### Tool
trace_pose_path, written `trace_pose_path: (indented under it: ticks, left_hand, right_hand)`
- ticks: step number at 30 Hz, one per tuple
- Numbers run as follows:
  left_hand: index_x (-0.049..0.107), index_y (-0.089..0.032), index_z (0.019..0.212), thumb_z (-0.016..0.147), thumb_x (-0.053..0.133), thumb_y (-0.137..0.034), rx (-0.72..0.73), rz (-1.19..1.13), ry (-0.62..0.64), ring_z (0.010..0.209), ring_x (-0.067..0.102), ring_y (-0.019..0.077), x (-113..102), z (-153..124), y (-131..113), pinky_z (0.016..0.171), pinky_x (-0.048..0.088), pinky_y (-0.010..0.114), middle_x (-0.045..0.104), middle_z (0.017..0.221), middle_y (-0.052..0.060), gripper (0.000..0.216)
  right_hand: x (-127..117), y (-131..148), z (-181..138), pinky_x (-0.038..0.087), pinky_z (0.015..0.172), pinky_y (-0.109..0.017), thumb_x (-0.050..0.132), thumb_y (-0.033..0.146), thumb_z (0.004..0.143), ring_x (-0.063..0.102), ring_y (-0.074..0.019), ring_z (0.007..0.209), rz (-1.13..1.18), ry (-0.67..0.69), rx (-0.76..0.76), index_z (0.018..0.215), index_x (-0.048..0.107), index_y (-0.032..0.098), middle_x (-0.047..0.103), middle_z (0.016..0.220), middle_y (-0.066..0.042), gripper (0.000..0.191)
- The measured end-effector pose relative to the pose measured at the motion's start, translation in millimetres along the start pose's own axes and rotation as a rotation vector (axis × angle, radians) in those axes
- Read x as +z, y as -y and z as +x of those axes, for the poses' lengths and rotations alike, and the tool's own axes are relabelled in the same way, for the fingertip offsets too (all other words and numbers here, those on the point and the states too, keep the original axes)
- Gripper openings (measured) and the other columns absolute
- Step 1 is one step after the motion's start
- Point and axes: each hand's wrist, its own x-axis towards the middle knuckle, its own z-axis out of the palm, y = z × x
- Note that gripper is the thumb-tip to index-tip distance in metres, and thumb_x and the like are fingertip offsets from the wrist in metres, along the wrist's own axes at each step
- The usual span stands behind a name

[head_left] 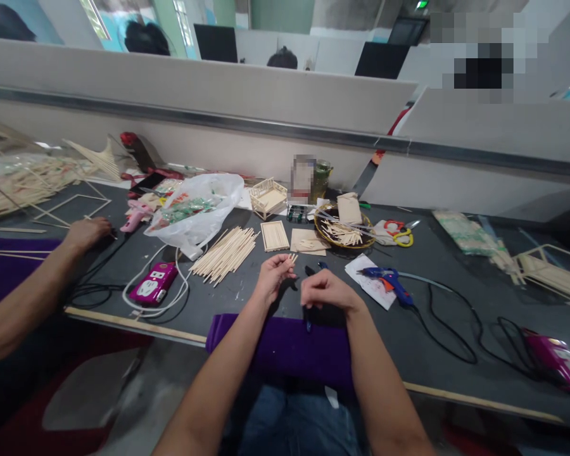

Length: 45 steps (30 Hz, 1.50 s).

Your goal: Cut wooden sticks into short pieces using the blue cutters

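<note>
My left hand [274,273] is closed in a pinch on a few short wooden sticks [293,258] that poke out above the fingers. My right hand [327,289] is closed round a dark blue-handled tool [313,271], apparently small cutters, whose tips show just above the knuckles and point toward the sticks. Both hands hover over the dark table [247,297] near its front edge, above a purple cloth [285,345]. A pile of long wooden sticks [225,252] lies just left of my left hand.
A blue glue gun [384,277] lies on paper at my right, its black cable looping away. Behind are flat stick panels [275,235], a small stick-built piece [268,196], a basket of sticks [342,226] and a plastic bag [197,209]. Another person's hand [88,231] rests at left beside a pink power strip [154,282].
</note>
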Motion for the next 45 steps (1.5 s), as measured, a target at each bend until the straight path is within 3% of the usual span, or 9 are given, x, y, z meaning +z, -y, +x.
trace_pose_path:
  ticks: [2,7,11,17,25,29,32,35,45]
  left_hand:
    - [0.065,-0.011,0.076,0.046,0.088,-0.031,-0.001,-0.013,0.000,0.048,0.053,0.0057,-0.8,-0.1,-0.5,0.049,0.050,0.019,0.062,0.062,-0.001,0.043]
    - [0.065,-0.010,0.076,0.051,0.086,-0.028,-0.027,-0.013,0.002,0.049,0.053,0.0056,-0.6,0.2,-1.0,0.051,0.052,0.020,0.062,0.063,0.000,0.037]
    - [0.065,-0.010,0.075,0.054,0.085,-0.023,-0.069,-0.041,0.010,0.048,0.054,0.0058,0.2,0.0,-2.2,0.050,0.052,0.018,0.062,0.061,0.000,0.032]
    - [0.066,-0.008,0.071,0.058,0.079,-0.017,-0.161,-0.007,0.095,0.046,0.054,0.0065,-0.3,-2.9,-4.3,0.047,0.051,0.018,0.062,0.057,0.002,0.021]
    - [0.066,-0.007,0.070,0.073,0.069,-0.040,-0.157,0.105,0.148,0.046,0.056,0.0108,2.2,-3.4,-2.0,0.046,0.051,0.024,0.063,0.059,0.007,0.033]
    - [0.068,-0.010,0.075,0.066,0.073,-0.049,-0.017,0.199,0.104,0.047,0.053,0.0098,4.2,-3.3,2.6,0.047,0.051,0.025,0.061,0.059,0.003,0.040]
    - [0.071,-0.013,0.077,0.055,0.082,-0.040,0.168,0.245,0.000,0.052,0.054,0.0080,5.6,-3.2,5.8,0.052,0.049,0.022,0.065,0.068,0.002,0.037]
    - [0.073,-0.013,0.080,0.053,0.084,-0.037,0.171,0.189,-0.025,0.055,0.055,0.0080,6.6,-2.9,5.4,0.054,0.047,0.021,0.067,0.073,0.003,0.038]
    - [0.071,-0.011,0.072,0.047,0.087,-0.026,-0.084,0.030,-0.016,0.050,0.055,0.0074,0.2,-0.4,-2.2,0.047,0.042,0.018,0.066,0.060,0.003,0.033]
  right_hand:
    - [3.6,-0.8,-0.6,0.037,0.039,-0.018,0.070,0.038,0.074,0.052,-0.0076,0.044,-0.038,-0.019,-0.007,0.089,0.071,0.016,0.069,0.073,-0.003,0.027]
    - [1.9,-16.3,9.9,0.042,0.044,-0.022,0.056,0.035,0.085,0.049,-0.0098,0.044,-0.329,-0.746,-0.199,0.086,0.069,0.018,0.064,0.063,-0.001,0.022]
    - [0.8,-24.8,17.4,0.050,0.081,-0.034,0.049,0.015,0.084,0.060,-0.0202,0.092,-0.896,-0.701,-0.407,0.102,0.069,0.023,0.063,0.107,-0.009,0.028]
    - [0.5,-28.9,23.4,0.049,0.081,-0.032,0.045,0.010,0.087,0.057,-0.0206,0.096,-1.235,-0.564,-0.485,0.105,0.069,0.024,0.064,0.110,-0.010,0.032]
    - [-1.4,-36.1,24.1,0.048,0.074,-0.031,0.047,0.020,0.088,0.060,-0.0194,0.081,-1.012,-0.625,-0.403,0.091,0.071,0.020,0.067,0.082,-0.008,0.025]
    - [0.2,-40.2,27.4,0.047,0.058,-0.028,0.056,0.034,0.080,0.057,-0.0159,0.061,-0.553,-0.821,-0.198,0.080,0.071,0.017,0.067,0.073,-0.005,0.022]
    - [2.1,-39.3,28.4,0.039,0.042,-0.023,0.065,0.041,0.071,0.046,-0.0100,0.044,-0.161,-0.780,-0.066,0.081,0.071,0.015,0.064,0.064,-0.001,0.028]
    - [6.6,-36.3,28.8,0.035,0.039,-0.021,0.071,0.041,0.065,0.043,-0.0074,0.040,0.052,-0.684,-0.020,0.079,0.071,0.014,0.062,0.058,0.001,0.031]
    - [4.3,-36.0,23.0,0.042,0.047,-0.024,0.070,0.038,0.070,0.050,-0.0102,0.049,-0.144,-0.557,-0.030,0.091,0.072,0.017,0.066,0.069,-0.001,0.030]
